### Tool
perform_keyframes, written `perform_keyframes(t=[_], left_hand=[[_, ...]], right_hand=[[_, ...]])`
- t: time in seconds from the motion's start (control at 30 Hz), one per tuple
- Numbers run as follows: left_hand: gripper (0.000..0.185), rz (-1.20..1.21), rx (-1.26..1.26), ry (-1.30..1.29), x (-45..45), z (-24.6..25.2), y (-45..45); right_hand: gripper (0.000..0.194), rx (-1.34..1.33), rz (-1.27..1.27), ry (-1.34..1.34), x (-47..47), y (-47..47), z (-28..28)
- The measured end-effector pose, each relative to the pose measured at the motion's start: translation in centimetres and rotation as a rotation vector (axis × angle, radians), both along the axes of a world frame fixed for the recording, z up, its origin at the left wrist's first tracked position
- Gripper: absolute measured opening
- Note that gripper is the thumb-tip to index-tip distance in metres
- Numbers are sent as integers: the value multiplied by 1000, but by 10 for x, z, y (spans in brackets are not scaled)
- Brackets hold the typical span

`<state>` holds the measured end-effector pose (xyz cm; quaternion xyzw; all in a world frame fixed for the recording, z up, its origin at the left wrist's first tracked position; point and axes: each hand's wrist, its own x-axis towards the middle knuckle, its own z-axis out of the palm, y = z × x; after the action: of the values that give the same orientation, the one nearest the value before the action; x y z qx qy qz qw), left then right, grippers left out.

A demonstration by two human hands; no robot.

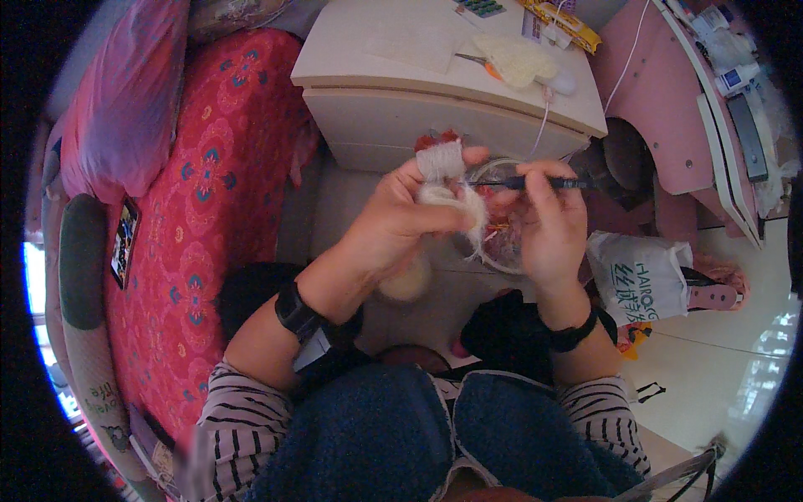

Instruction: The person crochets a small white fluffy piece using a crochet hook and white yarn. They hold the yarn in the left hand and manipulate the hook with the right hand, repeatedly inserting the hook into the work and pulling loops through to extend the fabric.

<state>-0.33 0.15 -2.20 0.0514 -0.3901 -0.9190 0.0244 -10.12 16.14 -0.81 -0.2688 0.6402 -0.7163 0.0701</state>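
Observation:
My left hand pinches a small piece of fuzzy cream yarn work between thumb and fingers. Light grey wrapping covers its index finger. From the other side, my right hand grips a crochet hook by its dark handle, and the thin shaft reaches the edge of the yarn work. The hook's tip is too small to make out. Below my left hand is a round cream ball, probably yarn. Behind the hands, a clear round container with red and yellowish things inside is partly covered.
Ahead stands a pale drawer cabinet bearing orange-handled scissors and cream knitted material. A bed with a red patterned cover and a phone is at left. At right are a printed white bag and a pink desk.

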Motion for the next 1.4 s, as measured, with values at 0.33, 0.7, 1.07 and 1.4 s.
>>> perform_keyframes(t=[0.33,0.7,1.07,1.4], left_hand=[[94,59,-22,-108,-3,4,2],[94,114,-383,118,12,46,-7],[79,258,-401,115,6,27,-4],[73,184,-73,56,4,16,3]], right_hand=[[16,35,228,517,-2,-2,2],[24,-290,478,-202,2,12,34],[12,1,318,573,-1,6,35],[24,234,157,1134,13,2,25]])
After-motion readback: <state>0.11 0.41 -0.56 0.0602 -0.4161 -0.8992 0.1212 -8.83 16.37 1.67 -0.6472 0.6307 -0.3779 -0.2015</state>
